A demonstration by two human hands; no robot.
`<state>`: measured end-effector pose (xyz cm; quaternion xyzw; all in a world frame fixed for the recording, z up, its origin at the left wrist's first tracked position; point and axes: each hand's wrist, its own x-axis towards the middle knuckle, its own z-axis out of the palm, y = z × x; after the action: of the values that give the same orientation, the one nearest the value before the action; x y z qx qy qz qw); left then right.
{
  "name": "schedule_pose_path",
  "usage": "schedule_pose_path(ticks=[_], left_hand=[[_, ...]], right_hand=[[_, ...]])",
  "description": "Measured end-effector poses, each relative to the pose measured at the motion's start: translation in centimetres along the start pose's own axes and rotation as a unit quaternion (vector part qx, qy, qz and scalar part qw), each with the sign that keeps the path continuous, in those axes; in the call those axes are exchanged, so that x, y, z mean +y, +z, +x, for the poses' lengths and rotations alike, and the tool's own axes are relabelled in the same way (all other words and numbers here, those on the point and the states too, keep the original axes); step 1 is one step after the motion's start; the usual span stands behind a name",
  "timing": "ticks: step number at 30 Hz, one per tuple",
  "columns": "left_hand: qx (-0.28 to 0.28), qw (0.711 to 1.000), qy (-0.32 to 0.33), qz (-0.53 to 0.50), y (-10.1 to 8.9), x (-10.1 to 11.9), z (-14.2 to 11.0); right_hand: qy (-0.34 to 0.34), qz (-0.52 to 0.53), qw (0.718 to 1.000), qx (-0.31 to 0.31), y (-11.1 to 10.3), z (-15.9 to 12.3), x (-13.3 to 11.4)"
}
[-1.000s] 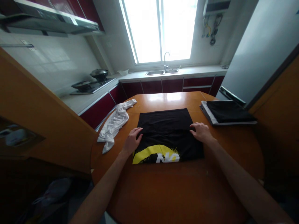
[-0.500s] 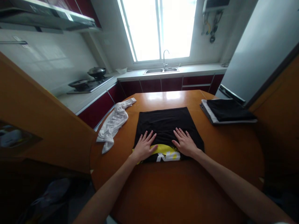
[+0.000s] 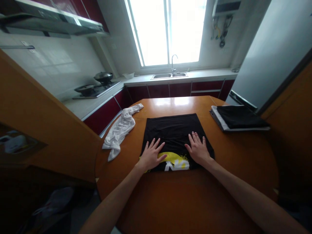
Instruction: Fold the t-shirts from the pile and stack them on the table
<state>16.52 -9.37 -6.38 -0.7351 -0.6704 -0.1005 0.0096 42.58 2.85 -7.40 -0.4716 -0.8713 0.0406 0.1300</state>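
Observation:
A black T-shirt lies folded into a rough rectangle on the wooden table, its yellow and white print showing along the near edge. My left hand rests flat on the left part of the shirt, fingers spread, the thumb over the yellow print. On the right part lies my right hand, palm down with its fingers stretched out and slightly apart. Neither hand grips the cloth. The palms cover some of the fabric below them.
A crumpled white garment lies on the table at the left. Folded clothes, black on top, are stacked at the right. Beyond the table are a counter with a sink, a stove with pans, and a refrigerator.
My right hand has slid a little to the right across the shirt. My left hand stays about where it was on the cloth. The camera view has shifted slightly.

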Motion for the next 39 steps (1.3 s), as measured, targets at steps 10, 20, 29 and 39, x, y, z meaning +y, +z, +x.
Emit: schedule_pose_path(ticks=[10,20,29,39], left_hand=[[-0.042,0.997,0.062,0.002,0.7,2.3,-0.8],[-0.069,0.997,0.039,-0.025,-0.3,3.1,-1.0],[0.056,0.996,0.001,-0.063,-1.9,0.3,-0.3],[0.036,0.998,-0.058,-0.015,0.4,-2.5,-0.5]], right_hand=[[-0.120,0.056,0.990,-0.058,0.4,-3.1,-3.6],[-0.044,0.017,0.999,-0.023,1.6,-1.8,-1.0],[0.001,0.003,1.000,-0.004,1.0,-0.8,0.8],[0.022,-0.014,1.000,-0.004,1.5,-0.1,2.2]])
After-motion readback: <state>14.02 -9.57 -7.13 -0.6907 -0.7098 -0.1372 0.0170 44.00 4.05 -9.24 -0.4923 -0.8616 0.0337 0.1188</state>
